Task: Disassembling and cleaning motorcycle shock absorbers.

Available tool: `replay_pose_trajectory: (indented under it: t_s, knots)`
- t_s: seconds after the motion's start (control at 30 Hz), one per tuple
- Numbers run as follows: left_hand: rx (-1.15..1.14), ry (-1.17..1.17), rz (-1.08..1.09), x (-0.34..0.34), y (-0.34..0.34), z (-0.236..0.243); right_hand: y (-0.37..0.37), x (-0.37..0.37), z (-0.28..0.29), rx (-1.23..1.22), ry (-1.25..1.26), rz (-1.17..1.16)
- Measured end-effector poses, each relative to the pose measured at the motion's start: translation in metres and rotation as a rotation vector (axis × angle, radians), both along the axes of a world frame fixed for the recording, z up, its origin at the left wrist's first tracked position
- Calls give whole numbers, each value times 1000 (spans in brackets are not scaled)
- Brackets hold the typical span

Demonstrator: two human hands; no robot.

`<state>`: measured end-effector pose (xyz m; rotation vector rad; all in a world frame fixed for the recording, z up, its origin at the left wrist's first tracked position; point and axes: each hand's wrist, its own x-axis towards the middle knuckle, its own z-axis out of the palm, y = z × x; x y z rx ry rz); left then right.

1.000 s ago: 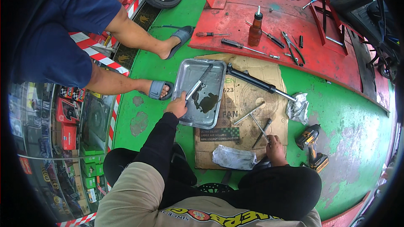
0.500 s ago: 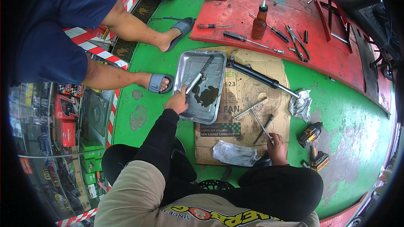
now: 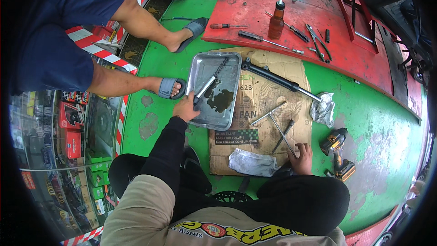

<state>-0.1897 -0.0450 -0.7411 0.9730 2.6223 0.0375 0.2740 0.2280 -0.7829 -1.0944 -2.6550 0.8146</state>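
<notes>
My left hand [image 3: 185, 109] is closed at the near left rim of a metal tray [image 3: 214, 124], around the lower end of a silver tube with a coil spring [image 3: 209, 82]. The spring end rests inside the tray, beside a puddle of dark oil [image 3: 221, 100]. My right hand [image 3: 302, 161] lies low over the cardboard's right edge, its thumb and fingers apart. Between them is the tip of a T-handle wrench [image 3: 277, 125], which crosses a dark-handled screwdriver [image 3: 288, 128]. A stained white rag [image 3: 253, 162] lies left of this hand.
A black fork leg [image 3: 272, 78] lies across the cardboard [image 3: 223, 160], its rod end near a crumpled rag [image 3: 322, 109]. A cordless impact driver [image 3: 338, 152] is at right. Tools and a bottle [image 3: 276, 23] stand on the red platform [image 3: 259, 13]. Another person's sandalled feet [image 3: 172, 88] are left of the tray.
My left hand has drawn slightly back toward the tray's near left rim, with the tube lower in the tray. My right fingers have spread a little beside the wrench tip.
</notes>
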Motion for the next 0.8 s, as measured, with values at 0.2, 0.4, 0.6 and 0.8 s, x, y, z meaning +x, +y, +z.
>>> replay_pose_trajectory:
  t_s: [0.2, 0.4, 0.6, 0.8]
  knots:
    - [-2, 2, -18, -14, -13, -1, -1, -2, 4, -22, -12, 30]
    - [73, 15, 1, -9, -12, 5, -3, 2, 0, -36, -7, 21]
    - [19, -7, 39, -13, -18, 8, -3, 3, -6, -65, -11, 15]
    - [41, -28, 55, -16, -19, 17, -1, 4, -5, -74, 8, -20]
